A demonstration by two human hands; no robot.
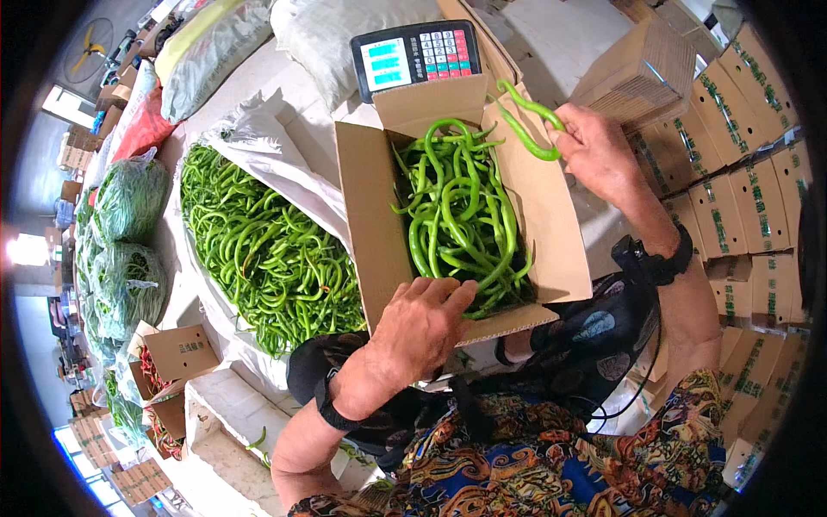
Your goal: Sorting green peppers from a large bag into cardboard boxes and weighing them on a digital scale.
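An open cardboard box (370,213) with raised flaps stands before me, holding long green chili peppers (462,200). Pinched in my right hand (591,148), above the box's right flap, are long curved green peppers (526,123), apparently two. My left hand (423,320) lies over the near left corner of the box, its fingers bent over the rim towards the peppers inside. Its fingertips are partly hidden, so I cannot tell whether they grip anything. Just beyond the box, a digital scale display (417,58) is lit.
Left of the box, a large white sack (278,152) lies opened around a heap of green peppers (271,252). Bagged green vegetables (129,271) and small boxes of red peppers (152,371) sit farther left. Stacked cartons (743,194) line the right side. A white foam box (226,413) stands near my left elbow.
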